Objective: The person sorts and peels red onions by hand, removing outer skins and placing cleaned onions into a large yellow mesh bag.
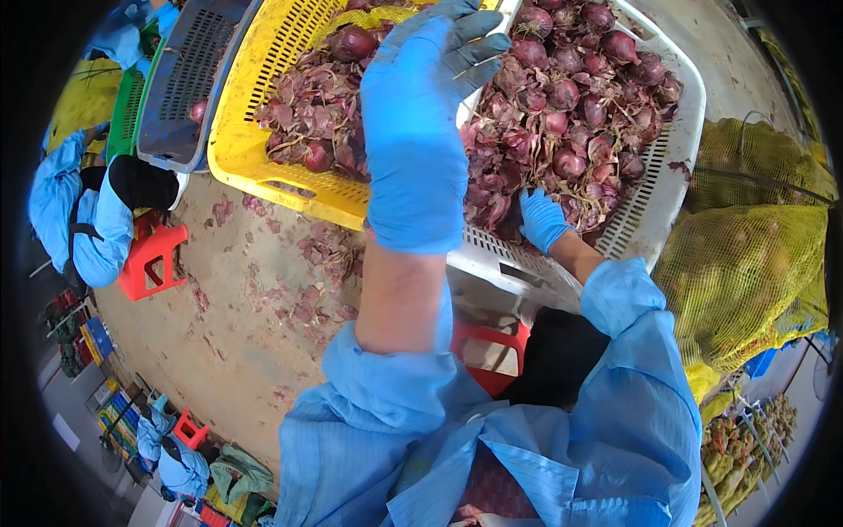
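My left hand (417, 123), in a blue glove with dark grey fingers, is raised over the adjoining sides of two crates. Its fingers are spread, and nothing shows in them. Below and left of it is a yellow crate (329, 204) with red onions (318, 156) and loose skins. My right hand (542, 220), also blue-gloved, reaches into the near side of a white crate (672, 189) heaped with red onions (569, 163). It rests low against the pile; its fingertips are hidden among onions and skins, so its grip is unclear.
Full yellow mesh sacks (733, 272) stand on the right. A dark blue crate (189, 97) and a green crate (127, 114) are at the far left, beside a person in blue (66, 211) and a red stool (154, 262). Onion skins (329, 255) litter the floor.
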`<action>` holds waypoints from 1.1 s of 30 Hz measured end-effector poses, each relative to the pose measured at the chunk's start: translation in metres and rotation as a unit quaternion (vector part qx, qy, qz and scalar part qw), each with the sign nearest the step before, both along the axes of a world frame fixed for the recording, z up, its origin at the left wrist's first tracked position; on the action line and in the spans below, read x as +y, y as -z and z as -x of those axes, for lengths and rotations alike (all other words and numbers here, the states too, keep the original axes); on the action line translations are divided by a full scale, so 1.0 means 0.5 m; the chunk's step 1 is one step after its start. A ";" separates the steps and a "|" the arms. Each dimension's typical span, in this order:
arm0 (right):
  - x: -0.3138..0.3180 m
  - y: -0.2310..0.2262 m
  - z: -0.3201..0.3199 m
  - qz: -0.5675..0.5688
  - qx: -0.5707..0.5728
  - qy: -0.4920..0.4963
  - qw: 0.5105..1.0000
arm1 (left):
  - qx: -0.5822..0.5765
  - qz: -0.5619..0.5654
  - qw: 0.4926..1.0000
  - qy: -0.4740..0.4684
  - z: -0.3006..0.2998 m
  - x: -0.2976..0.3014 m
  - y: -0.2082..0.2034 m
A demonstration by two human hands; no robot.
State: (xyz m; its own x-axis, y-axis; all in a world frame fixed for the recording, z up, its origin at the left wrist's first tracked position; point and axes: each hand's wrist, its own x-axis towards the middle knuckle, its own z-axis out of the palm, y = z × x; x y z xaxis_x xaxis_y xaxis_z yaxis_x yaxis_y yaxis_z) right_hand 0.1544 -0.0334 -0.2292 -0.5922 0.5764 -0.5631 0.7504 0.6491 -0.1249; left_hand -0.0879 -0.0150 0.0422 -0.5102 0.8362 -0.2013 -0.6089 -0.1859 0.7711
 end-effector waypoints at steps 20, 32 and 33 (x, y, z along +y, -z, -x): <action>0.086 -0.284 -0.065 0.533 0.544 0.513 0.397 | 0.517 -0.010 0.772 0.370 -0.110 -0.003 0.068; 0.148 -0.411 -0.049 0.014 0.496 0.350 0.795 | 0.360 0.059 0.892 0.267 -0.124 0.007 0.028; 0.156 -0.410 -0.052 0.099 0.572 0.387 0.716 | 0.398 0.077 0.883 0.236 -0.129 0.008 0.021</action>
State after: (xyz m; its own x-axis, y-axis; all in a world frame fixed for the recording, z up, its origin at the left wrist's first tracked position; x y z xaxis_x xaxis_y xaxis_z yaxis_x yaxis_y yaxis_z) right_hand 0.1806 0.0447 -0.0243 -0.2772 0.9574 -0.0805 0.2082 -0.0219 -0.9778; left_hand -0.0235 -0.0107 0.0317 -0.1436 0.9874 -0.0658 0.1549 0.0881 0.9840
